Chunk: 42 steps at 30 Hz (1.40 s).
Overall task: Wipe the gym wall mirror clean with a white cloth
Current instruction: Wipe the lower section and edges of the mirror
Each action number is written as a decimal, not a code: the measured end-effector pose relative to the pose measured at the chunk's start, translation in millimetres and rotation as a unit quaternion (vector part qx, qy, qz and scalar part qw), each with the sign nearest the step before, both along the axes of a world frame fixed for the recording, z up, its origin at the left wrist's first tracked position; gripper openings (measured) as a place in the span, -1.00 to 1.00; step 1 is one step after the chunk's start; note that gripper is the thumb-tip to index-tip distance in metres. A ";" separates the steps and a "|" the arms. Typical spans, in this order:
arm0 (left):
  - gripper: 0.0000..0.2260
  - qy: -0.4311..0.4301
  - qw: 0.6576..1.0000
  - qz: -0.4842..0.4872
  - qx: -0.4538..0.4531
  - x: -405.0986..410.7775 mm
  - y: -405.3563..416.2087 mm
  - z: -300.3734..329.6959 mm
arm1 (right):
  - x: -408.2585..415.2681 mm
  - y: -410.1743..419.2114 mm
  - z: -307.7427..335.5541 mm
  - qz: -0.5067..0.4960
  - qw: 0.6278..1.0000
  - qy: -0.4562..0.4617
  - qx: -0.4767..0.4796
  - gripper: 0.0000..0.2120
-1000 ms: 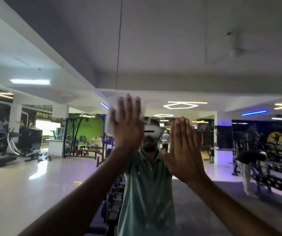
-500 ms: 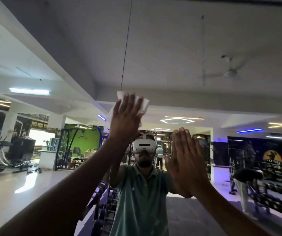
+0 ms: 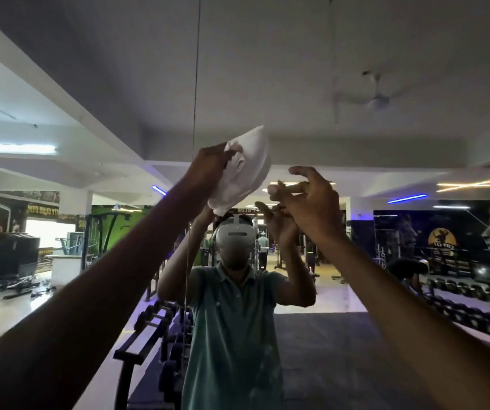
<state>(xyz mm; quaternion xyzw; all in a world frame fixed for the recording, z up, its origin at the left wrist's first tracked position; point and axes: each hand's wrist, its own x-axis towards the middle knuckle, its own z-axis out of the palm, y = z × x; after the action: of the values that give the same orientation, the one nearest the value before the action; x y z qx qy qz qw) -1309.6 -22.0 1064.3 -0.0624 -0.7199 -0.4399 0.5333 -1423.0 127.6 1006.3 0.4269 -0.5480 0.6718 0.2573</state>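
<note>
The left hand [image 3: 208,170] has lifted the bunched white cloth [image 3: 242,170] off the mirror [image 3: 297,69]; the right hand [image 3: 308,199], half-curled and empty, reaches toward it, probably to refold.

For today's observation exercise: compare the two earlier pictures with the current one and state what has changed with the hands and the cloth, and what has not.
The left hand, earlier pressing the white cloth flat against the mirror, has lifted off and now grips it bunched up. The right hand, earlier flat on the glass, has pulled back with curled fingers, holding nothing. The camera has tilted upward. Both arms stay raised.
</note>
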 end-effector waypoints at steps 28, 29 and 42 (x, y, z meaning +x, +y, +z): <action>-0.70 0.101 0.830 0.482 -0.260 3.5 -63.6 -28.5 | -33.2 -21.1 0.9 -0.374 0.903 0.213 0.009 -0.32; -0.66 0.094 0.817 0.493 -0.285 0.9 -70.6 -34.9 | -42.4 -38.9 -9.1 -0.389 0.889 0.230 0.077 -0.22; -0.42 0.044 0.747 0.508 -0.427 -10.0 -130.7 -86.1 | -95.0 -49.9 27.1 -0.484 0.856 0.158 0.085 -0.14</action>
<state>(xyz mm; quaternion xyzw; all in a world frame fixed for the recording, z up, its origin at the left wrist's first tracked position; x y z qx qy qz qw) -1319.6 -152.7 978.2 0.0725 -0.7337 0.2523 0.6267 -1518.0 77.7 1033.4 0.2288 -0.6924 0.3366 0.5957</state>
